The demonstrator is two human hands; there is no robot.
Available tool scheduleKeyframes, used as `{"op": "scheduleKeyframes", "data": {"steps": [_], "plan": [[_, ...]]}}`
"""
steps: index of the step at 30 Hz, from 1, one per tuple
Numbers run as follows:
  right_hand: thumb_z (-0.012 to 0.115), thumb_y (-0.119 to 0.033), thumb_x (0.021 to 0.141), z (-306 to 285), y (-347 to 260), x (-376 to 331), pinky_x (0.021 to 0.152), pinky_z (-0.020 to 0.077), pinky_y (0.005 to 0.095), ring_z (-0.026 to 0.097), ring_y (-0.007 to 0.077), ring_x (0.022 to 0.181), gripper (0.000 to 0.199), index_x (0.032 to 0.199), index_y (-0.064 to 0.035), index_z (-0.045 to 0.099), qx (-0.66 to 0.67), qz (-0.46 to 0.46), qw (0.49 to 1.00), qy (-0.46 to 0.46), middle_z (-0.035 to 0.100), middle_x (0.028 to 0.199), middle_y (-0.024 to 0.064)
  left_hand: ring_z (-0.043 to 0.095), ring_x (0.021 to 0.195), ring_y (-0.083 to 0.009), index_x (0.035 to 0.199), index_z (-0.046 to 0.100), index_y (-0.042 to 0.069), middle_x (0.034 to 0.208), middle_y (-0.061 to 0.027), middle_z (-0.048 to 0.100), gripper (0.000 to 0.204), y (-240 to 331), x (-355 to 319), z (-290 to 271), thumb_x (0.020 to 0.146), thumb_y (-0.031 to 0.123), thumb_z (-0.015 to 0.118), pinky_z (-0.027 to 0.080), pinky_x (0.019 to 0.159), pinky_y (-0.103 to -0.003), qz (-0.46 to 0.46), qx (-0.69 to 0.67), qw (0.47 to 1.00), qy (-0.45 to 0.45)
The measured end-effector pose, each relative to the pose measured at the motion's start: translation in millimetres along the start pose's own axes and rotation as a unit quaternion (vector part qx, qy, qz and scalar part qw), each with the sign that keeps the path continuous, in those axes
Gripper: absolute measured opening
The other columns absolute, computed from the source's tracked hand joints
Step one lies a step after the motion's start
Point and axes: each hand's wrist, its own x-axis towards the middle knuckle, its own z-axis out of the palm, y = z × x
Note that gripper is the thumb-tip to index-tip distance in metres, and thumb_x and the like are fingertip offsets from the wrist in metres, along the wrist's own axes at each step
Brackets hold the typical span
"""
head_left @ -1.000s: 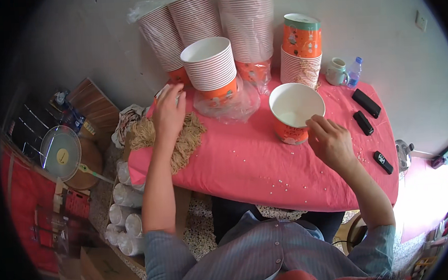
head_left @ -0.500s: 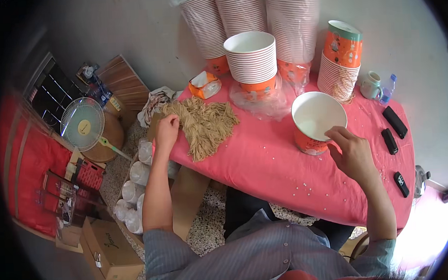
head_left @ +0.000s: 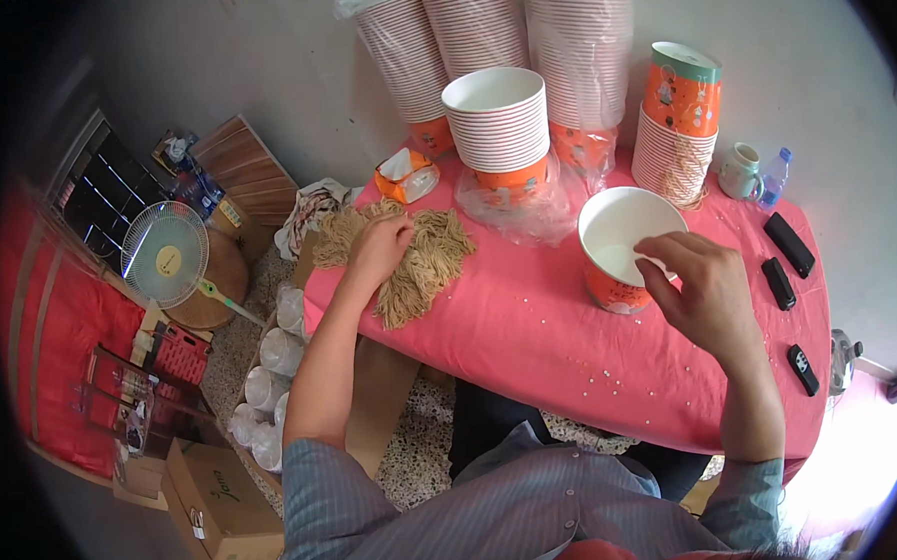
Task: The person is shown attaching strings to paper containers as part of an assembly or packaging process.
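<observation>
A pile of tan cords (head_left: 423, 271) lies loose on the table's left end. My left hand (head_left: 377, 251) is over the pile with its fingers curled together; what they pinch, if anything, is hidden. A large white-lined paper tub (head_left: 606, 223) with an orange outside stands upright in front of me. My right hand (head_left: 707, 294) hovers at the tub's right side, its bent fingers reaching over the rim and its thumb apart from them. No object shows in it.
Behind stand a stack of paper tubs (head_left: 502, 128), plastic-wrapped stacks (head_left: 579, 54) and another stack (head_left: 671, 150). An orange tissue pack (head_left: 406, 175) is by the cords. A mug (head_left: 740, 172), bottle (head_left: 776, 178) and remote (head_left: 802, 369) sit right. White bits dot the red tablecloth (head_left: 501, 328).
My left hand has moved right, from the pile's left edge onto its middle. My right hand has shifted slightly up and is over the tub's rim.
</observation>
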Motion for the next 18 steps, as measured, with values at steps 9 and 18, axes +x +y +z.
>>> {"op": "scheduleKeyframes", "data": {"steps": [9,18], "plan": [[0.078,-0.022,0.094,35.5,41.8,6.7,0.083,0.0594,0.0474,0.074,0.0322,0.091,0.016,0.101,-0.0074,0.080,-0.018,0.013,0.994,-0.108,0.077,0.091,0.0114,0.072,0.107,-0.0390,0.109,0.078,0.007,0.109,-0.0163,0.074,0.015,5.6,17.1,19.4,0.098,0.015,0.071,0.058,0.093,-0.050,0.052,0.054,0.997,-0.031],[0.075,-0.027,0.097,46.6,55.9,2.0,0.077,0.0596,0.0512,0.076,0.0360,0.081,0.021,0.099,-0.0077,0.081,0.019,0.005,0.991,-0.131,0.078,0.087,0.0145,0.075,0.100,-0.0367,0.112,0.079,0.005,0.106,-0.0144,0.078,0.019,-0.4,35.1,23.4,0.100,0.018,0.072,0.059,0.088,-0.046,0.043,0.019,0.999,-0.009]]}}
